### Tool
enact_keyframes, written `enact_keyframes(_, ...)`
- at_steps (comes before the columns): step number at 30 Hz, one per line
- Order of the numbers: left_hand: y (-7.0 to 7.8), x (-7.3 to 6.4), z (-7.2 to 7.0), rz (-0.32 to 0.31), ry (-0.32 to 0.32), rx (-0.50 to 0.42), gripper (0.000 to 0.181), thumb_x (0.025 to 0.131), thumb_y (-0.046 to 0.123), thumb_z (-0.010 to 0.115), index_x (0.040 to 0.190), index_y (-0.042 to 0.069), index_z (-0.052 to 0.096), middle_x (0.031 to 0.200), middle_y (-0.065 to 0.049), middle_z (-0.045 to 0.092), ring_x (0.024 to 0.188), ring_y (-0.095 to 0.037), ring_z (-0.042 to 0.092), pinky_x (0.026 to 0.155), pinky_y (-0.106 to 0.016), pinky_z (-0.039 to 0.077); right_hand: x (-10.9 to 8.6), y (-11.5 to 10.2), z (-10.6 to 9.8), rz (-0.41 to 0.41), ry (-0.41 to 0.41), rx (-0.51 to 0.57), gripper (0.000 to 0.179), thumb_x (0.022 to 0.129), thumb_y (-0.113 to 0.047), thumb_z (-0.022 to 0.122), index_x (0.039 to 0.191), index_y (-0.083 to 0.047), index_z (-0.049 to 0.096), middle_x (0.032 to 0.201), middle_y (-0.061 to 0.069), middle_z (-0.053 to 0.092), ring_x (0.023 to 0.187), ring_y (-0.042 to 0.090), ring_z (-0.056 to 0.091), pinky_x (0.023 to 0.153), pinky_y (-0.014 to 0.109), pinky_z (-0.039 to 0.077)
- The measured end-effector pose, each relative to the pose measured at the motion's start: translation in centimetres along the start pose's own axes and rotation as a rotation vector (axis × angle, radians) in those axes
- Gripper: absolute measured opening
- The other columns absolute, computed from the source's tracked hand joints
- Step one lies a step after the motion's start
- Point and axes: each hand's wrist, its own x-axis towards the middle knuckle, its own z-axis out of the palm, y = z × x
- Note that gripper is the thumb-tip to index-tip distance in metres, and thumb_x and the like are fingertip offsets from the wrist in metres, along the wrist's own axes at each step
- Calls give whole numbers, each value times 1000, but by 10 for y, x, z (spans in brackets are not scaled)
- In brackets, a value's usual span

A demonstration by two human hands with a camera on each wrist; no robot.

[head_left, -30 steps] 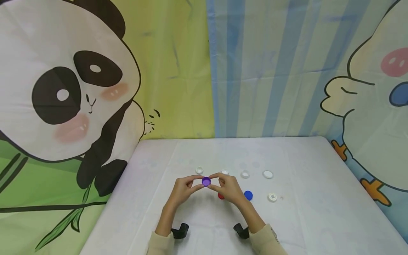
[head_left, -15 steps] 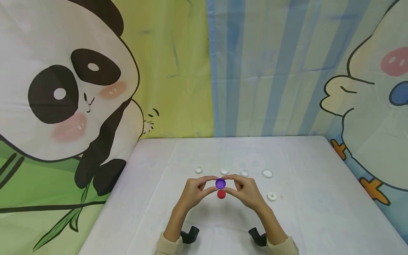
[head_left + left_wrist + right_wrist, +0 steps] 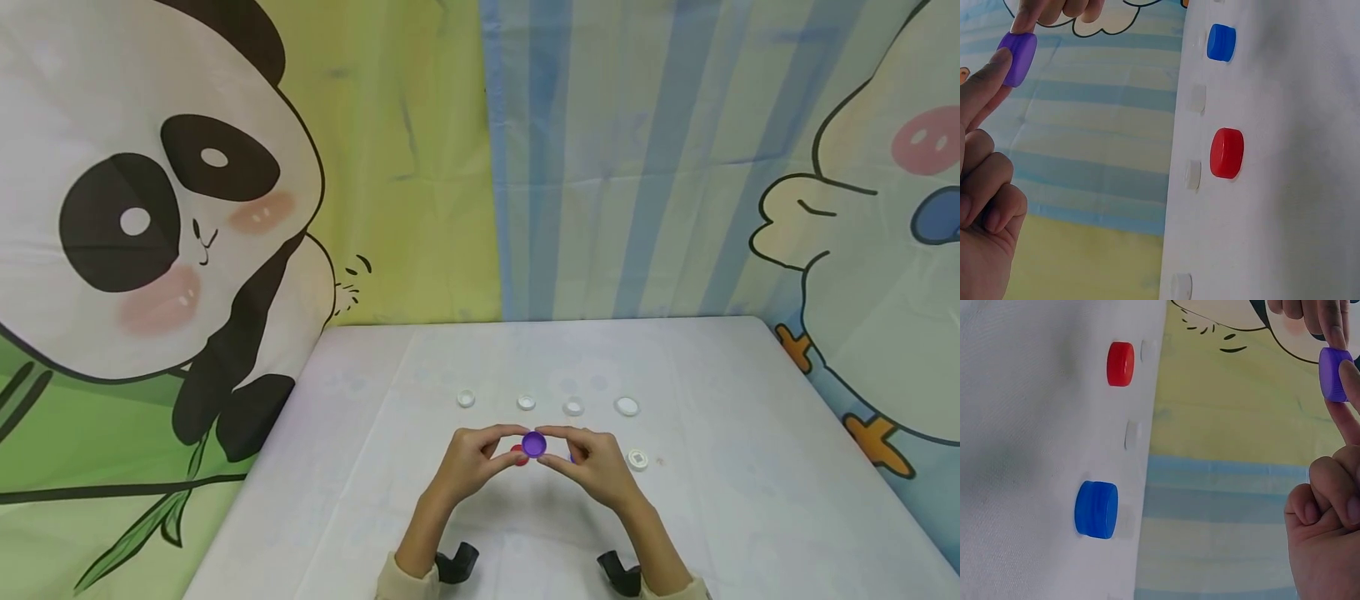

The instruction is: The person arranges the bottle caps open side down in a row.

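Note:
A purple bottle cap (image 3: 534, 444) is held up between my two hands, above the white table. My left hand (image 3: 467, 462) pinches it from the left with thumb and index finger; the other fingers are curled, as the left wrist view shows. From the right, my right hand (image 3: 602, 468) pinches the same cap with its thumb and index finger. Its ridged side (image 3: 1333, 375) shows in the right wrist view. Below the hands, on the tabletop, lie a red bottle cap (image 3: 1227, 153) and a blue bottle cap (image 3: 1096, 510). In the head view the right hand hides most of the blue one.
Several white caps stand in a row farther back, among them a left one (image 3: 466, 399) and a right one (image 3: 627, 407). Another white cap (image 3: 637, 460) lies right of my right hand. A printed curtain (image 3: 570, 167) hangs behind the table (image 3: 720, 517).
Both hands have moved right and slightly nearer to me, carrying the purple cap between them. The red cap came into fuller view, then was partly covered. The loose caps have stayed put.

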Motion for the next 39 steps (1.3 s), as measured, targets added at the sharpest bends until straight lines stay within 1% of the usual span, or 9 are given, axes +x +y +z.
enact_keyframes(6, 2, 1, 0, 23, -3, 5, 29, 77, 26, 70, 104, 17, 66, 48, 7, 30, 45, 2, 22, 38, -14, 20, -2, 2, 0, -23, 3, 20, 29, 71, -11, 75, 99, -7, 67, 48, -3, 30, 46, 0, 25, 43, 13, 22)
enact_keyframes(12, 2, 1, 1, -18, -8, -13, 32, 74, 22, 72, 104, 13, 67, 49, 7, 30, 46, 1, 22, 40, -15, 19, -2, 5, 0, -70, 20, 41, 30, 70, -7, 75, 99, -7, 66, 49, -2, 30, 46, 1, 26, 43, 14, 23)
enact_keyframes(15, 2, 1, 2, -106, -29, -59, 36, 72, 23, 74, 105, 12, 67, 49, 5, 30, 45, -1, 23, 41, -17, 19, -3, 8, 0, -91, 35, 42, 31, 69, -6, 75, 99, -7, 66, 49, -1, 31, 46, 1, 26, 42, 15, 23)
enact_keyframes(20, 5, 4, 1, -354, -113, -194, 32, 74, 33, 71, 103, 20, 68, 48, 3, 30, 43, -4, 25, 40, -22, 20, -4, 12, 1, -102, 50, 44, 32, 69, -7, 76, 99, -9, 66, 49, -1, 31, 46, 1, 26, 42, 14, 23)
enact_keyframes(23, 7, 6, 0, -472, -148, -277, 28, 76, 39, 67, 98, 22, 70, 48, 3, 43, 44, -6, 26, 41, -23, 22, -4, 12, 1, -117, 55, 42, 32, 68, -6, 76, 98, -8, 66, 49, -2, 31, 46, 2, 27, 43, 13, 23)
enact_keyframes(26, 8, 8, 1, -551, -158, -318, 26, 77, 43, 66, 93, 23, 71, 59, 2, 61, 47, -7, 32, 45, -23, 25, -3, 13, 2, -143, 59, 28, 33, 67, -5, 77, 98, -8, 66, 50, -2, 32, 46, 3, 27, 45, 10, 22)
enact_keyframes(29, 10, 10, 1, -601, -164, -326, 25, 77, 42, 67, 90, 21, 72, 74, -3, 69, 51, -8, 38, 49, -23, 28, -3, 13, 2, -161, 60, 17, 33, 67, -5, 77, 98, -8, 66, 51, -2, 33, 46, 4, 27, 46, 10, 22)
enact_keyframes(34, 12, 11, 1, -635, -187, -327, 21, 79, 34, 66, 89, 17, 72, 80, -13, 68, 55, -7, 41, 52, -22, 29, -3, 15, 3, -163, 55, 20, 33, 67, -5, 77, 99, -8, 66, 50, -2, 33, 46, 3, 27, 45, 10, 22)
enact_keyframes(39, 13, 11, 0, -618, -185, -333, 20, 80, 31, 67, 89, 14, 72, 76, -8, 68, 55, -6, 42, 53, -22, 30, -3, 16, 4, -161, 54, 22, 33, 68, -5, 76, 99, -7, 66, 50, -2, 33, 46, 2, 27, 45, 10, 22)
